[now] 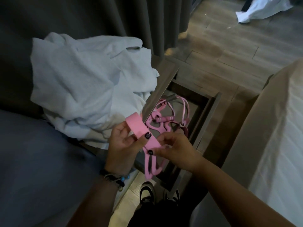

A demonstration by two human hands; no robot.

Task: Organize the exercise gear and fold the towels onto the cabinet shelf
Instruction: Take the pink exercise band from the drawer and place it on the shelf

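A flat pink resistance band [137, 127] is held over an open wooden drawer [211, 110]. My left hand [123, 145] grips its upper part, with the thumb pressed on the band. My right hand [175, 149] pinches the band's lower end. A loose loop of pink band [153, 166] hangs below both hands. Inside the drawer lies a tangle of pink exercise tubes and handles [168, 115]. A heap of crumpled white towels [85, 82] sits on the cabinet top to the left of the drawer.
Dark grey curtains [98, 15] hang behind the towels. A blue-grey cushion [37, 161] lies at the left. A bed with a white sheet [278, 128] stands at the right. White cloth [260, 9] lies on the wooden floor far back. My shoes [147, 190] stand below the drawer.
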